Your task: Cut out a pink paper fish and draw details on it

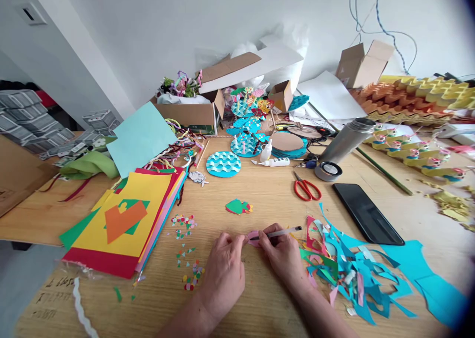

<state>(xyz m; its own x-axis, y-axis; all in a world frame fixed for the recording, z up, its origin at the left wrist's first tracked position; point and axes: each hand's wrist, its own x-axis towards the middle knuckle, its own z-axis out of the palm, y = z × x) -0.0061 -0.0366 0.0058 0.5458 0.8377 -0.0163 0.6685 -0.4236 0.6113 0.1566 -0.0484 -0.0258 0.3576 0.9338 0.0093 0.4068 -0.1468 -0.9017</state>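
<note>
My left hand (225,268) rests on the wooden table (260,194) and pinches the left edge of a small pink paper piece (254,237). My right hand (284,254) grips a white pen (282,233) whose tip touches that pink piece. A little beyond them lies a small green, red and yellow paper fish (238,207). Tiny coloured paper bits (189,251) are scattered left of my left hand.
A stack of coloured paper sheets (129,219) lies at the left. Blue paper scraps (356,273) pile up at the right, behind them a black phone (367,213), red scissors (306,188), a tape roll (328,170) and a steel flask (347,140). Blue wave discs (223,164), glue bottles and cardboard boxes fill the back.
</note>
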